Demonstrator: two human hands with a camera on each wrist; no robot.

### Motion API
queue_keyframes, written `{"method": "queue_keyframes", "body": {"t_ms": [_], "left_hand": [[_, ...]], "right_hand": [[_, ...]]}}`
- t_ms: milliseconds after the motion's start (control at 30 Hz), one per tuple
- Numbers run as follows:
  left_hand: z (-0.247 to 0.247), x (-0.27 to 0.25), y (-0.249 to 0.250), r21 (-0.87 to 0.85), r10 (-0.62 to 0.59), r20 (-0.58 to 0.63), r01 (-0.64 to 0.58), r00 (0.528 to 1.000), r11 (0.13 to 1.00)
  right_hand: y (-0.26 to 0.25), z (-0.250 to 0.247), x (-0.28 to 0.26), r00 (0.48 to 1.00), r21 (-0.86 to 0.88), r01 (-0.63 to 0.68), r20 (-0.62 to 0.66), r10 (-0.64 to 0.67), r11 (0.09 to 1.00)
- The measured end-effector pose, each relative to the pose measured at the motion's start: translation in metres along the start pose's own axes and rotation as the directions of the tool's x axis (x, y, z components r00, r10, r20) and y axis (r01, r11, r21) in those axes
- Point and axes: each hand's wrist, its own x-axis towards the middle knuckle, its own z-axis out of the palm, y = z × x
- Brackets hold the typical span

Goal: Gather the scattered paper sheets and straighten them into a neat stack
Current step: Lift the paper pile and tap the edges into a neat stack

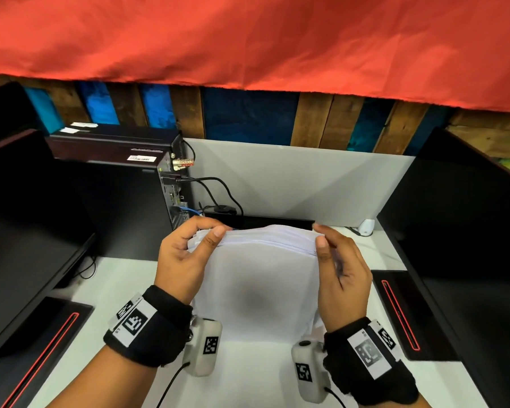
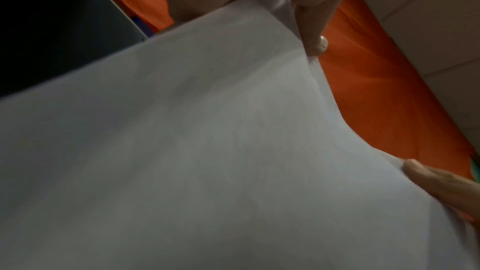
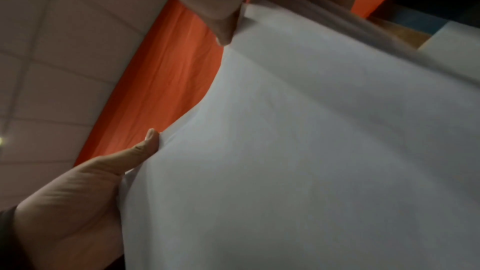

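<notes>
A stack of white paper sheets (image 1: 259,278) stands on edge on the white desk (image 1: 109,293), its top edge bowed upward. My left hand (image 1: 189,248) pinches the upper left corner, thumb in front and fingers curled behind. My right hand (image 1: 336,260) pinches the upper right corner the same way. In the left wrist view the paper (image 2: 207,151) fills the frame, with my left thumb (image 2: 311,34) on its top edge. In the right wrist view the sheets (image 3: 324,151) show several layered edges under my right thumb (image 3: 223,30). The stack's bottom edge is hidden behind my wrists.
A black computer tower (image 1: 124,201) with cables stands at the back left. Dark monitors (image 1: 465,245) flank the desk on both sides, their bases (image 1: 395,313) on the desk. A grey divider (image 1: 292,184) closes the back, and red cloth (image 1: 248,39) hangs above.
</notes>
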Motion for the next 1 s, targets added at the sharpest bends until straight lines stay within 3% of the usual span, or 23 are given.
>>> {"method": "queue_keyframes", "body": {"t_ms": [333,433,567,800,900,1000], "left_hand": [[-0.001,-0.003,-0.002,-0.05,-0.016,-0.028,0.014,0.999,0.999],[0.0,-0.003,-0.001,-0.055,-0.016,-0.031,0.014,0.999,0.998],[0.0,-0.003,-0.001,-0.055,-0.013,-0.03,0.011,0.999,0.998],[0.001,-0.004,-0.003,-0.045,-0.006,-0.025,0.005,1.0,0.999],[0.0,-0.004,-0.004,-0.063,0.016,-0.039,-0.018,0.999,0.998],[-0.001,-0.004,-0.008,-0.146,0.029,-0.013,-0.03,1.0,0.989]], "right_hand": [[0.004,0.009,-0.004,0.964,0.043,-0.099,-0.244,0.106,0.994],[0.004,0.008,-0.004,0.973,0.094,-0.05,-0.222,0.07,0.994],[0.007,0.001,-0.009,0.996,0.0,0.054,-0.073,-0.054,0.999],[0.023,-0.001,-0.019,1.0,-0.091,-0.001,0.005,0.002,0.996],[0.024,-0.003,-0.017,0.998,-0.03,-0.034,0.049,0.036,0.999],[0.025,-0.006,-0.01,0.991,0.101,-0.131,0.007,0.131,0.986]]}}
